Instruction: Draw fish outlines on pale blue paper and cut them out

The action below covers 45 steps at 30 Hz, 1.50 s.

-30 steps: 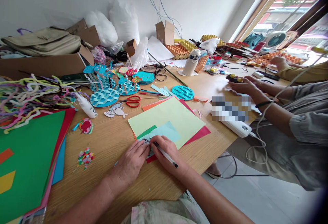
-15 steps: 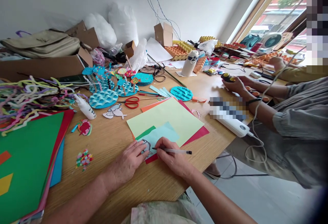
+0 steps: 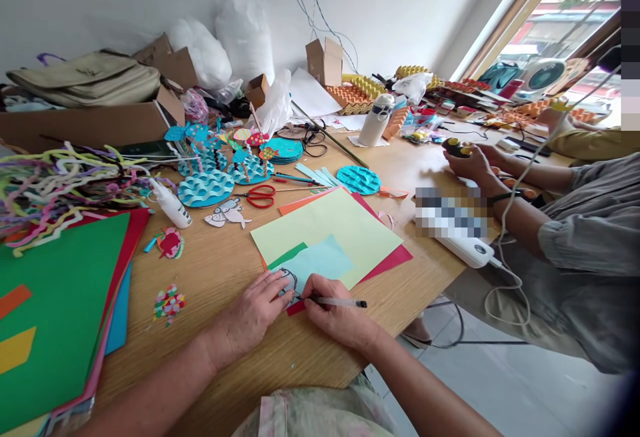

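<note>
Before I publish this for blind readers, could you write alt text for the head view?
The person's right hand holds a pen at a dark-outlined drawing, and the left hand rests fingers on it. Red-handled scissors, fish cutouts and colored paper lie around on the wooden table.

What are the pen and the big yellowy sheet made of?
The slim, clear, black-ended pen: probably smooth plastic, since its barrel looks see-through. The rectangular, pale yellow-green sheet: likely matte paper or card, crisp-edged, no glare.
</note>
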{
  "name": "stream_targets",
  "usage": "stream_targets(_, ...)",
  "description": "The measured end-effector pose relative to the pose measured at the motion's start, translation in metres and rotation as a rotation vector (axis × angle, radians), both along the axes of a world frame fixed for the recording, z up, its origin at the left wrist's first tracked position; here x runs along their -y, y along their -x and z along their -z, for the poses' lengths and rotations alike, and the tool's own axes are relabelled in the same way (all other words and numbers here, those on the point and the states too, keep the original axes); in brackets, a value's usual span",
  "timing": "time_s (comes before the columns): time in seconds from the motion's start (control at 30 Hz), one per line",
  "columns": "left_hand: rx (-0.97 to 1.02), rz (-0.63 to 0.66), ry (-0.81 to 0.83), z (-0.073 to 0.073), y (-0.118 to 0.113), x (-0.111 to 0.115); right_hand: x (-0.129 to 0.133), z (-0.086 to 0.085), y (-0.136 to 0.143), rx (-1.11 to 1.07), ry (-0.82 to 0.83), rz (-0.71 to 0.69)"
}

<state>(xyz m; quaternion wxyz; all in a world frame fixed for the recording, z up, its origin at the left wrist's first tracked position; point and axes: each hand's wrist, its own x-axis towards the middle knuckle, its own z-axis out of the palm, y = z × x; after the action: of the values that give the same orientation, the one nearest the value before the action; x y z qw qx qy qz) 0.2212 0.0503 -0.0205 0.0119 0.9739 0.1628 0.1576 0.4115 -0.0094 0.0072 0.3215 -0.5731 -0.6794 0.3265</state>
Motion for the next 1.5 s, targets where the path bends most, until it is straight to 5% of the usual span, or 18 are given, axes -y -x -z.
stream_targets(0.9,-0.066,-0.006,0.041,-0.011,-0.003,0.002,0.001,0.001,0.0,0.047,-0.032,0.011)
stream_targets(1.5,0.011,0.025,-0.058,-0.004,-0.001,-0.002,0.002,-0.001,-0.006,-0.003,-0.012,0.092)
